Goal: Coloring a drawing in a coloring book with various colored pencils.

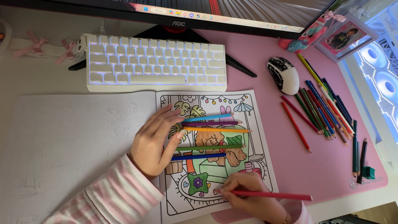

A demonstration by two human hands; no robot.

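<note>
Near the front edge of the desk, seen from the head camera, an open colouring book lies with a blank left page and a printed cartoon room scene on the right page, partly coloured. Resting on the book's fold, the left hand, in a pink-and-white striped sleeve, clamps a fan of five coloured pencils between its spread fingers: light blue, purple, orange, green and dark blue from far to near, their tips pointing right across the picture. Nearer and to the right, the right hand is closed round a red-pink pencil, held almost flat with its point touching the page beside a green cushion with a purple flower.

Beyond the book sits a white backlit keyboard, and past it the lower edge of a black-framed monitor. On the pink desk mat to the right lies a white mouse with black markings. Just right of the mouse, a loose spread of many coloured pencils lies well apart from the book. Near the mat's right edge are two dark pencils and a small green sharpener. A framed photo card stands at the far right.
</note>
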